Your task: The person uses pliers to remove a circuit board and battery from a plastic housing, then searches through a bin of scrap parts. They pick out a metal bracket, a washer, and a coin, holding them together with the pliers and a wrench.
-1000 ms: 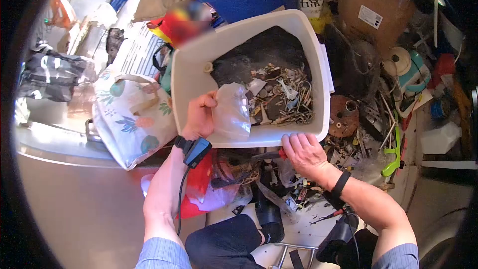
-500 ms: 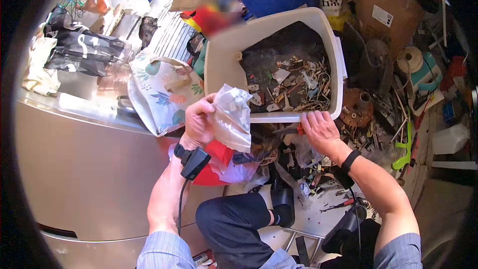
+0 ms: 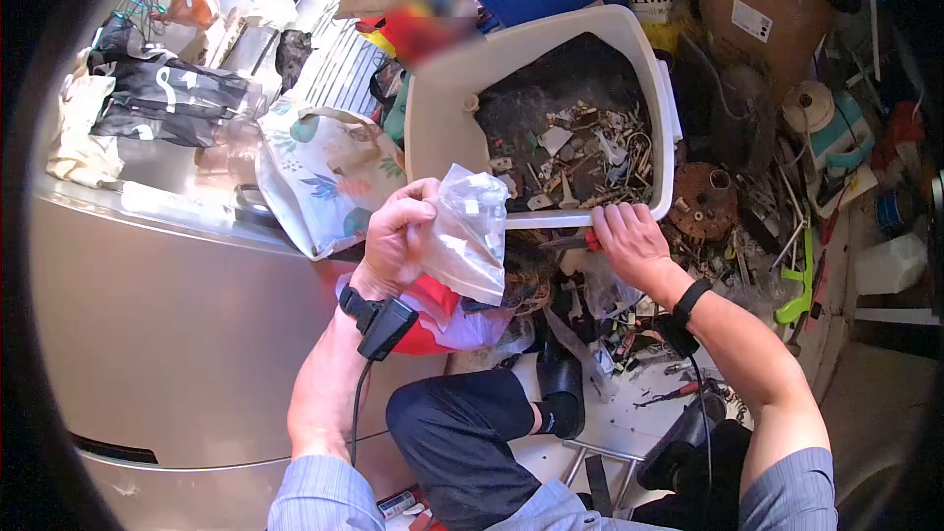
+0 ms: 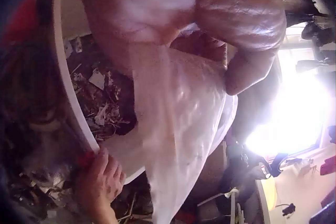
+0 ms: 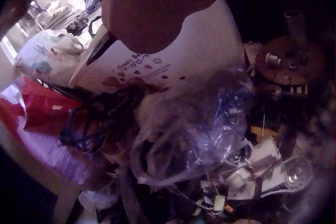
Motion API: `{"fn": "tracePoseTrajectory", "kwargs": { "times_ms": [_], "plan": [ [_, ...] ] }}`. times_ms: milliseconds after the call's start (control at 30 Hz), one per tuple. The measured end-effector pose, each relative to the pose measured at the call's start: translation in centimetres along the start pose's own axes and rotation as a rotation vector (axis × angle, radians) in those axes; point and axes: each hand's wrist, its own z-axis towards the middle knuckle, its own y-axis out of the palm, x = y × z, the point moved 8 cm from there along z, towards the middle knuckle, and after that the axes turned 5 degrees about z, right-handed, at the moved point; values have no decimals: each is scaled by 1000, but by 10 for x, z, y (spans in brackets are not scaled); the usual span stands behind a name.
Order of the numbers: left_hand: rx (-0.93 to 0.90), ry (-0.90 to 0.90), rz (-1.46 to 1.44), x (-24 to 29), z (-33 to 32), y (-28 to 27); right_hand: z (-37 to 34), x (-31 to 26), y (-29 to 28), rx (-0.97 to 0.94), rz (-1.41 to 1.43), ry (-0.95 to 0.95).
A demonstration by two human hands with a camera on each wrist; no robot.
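Left hand (image 3: 395, 236) pinches clear bag (image 3: 470, 248), right hand (image 3: 635, 248) grips bin rim (image 3: 551, 220).
Pinched only near its edge, bag may slip.

Up on the person's head, one camera faced forward and down, taking in the left hand (image 3: 393, 241), the right hand (image 3: 634, 246) and the white plastic tub (image 3: 438, 128). The left-wrist camera looked closely past its own hand and the clear plastic bag (image 4: 170, 121) toward the tub's rim and the right hand, all shared with the head view. Low and near, the right-wrist camera faced the tub's printed outer wall, sharing the floral tote bag (image 5: 47, 58) and rusty disc (image 5: 281, 70) with the head view.
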Motion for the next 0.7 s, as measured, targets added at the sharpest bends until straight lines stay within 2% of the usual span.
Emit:
{"fn": "tracePoseTrajectory", "kwargs": {
  "times_ms": [267, 367, 400, 467, 500, 533, 567, 667, 700],
  "plan": [
    [-4, -67, 81, -17, 3, 3, 1, 1, 2, -21, -20, -10],
    [-30, -120, 120, -35, 2, 1, 0, 2, 7, -58, 17, 7],
    [-42, -154, 161, -46, 2, 2, -1, 3, 5, 5, 8, -2],
    [-2, -172, 135, -62, -1, 15, 1, 3, 4, 10, 13, 18],
    [35, -176, 119, -78, 0, 22, -2, 5, 8, 110, -8, -7],
    [-34, -284, 117, -106, -1, 14, -6, 6, 10, 142, -46, -33],
    [-90, -348, 153, -131, -4, 20, -6, 7, 14, 55, -38, -16],
    [-141, -637, 233, -225, -24, 40, -6, 10, 16, 48, -12, -10],
    [-258, -709, 307, -257, -30, 50, -7, 8, 16, 41, -29, -5]
  ]
}}
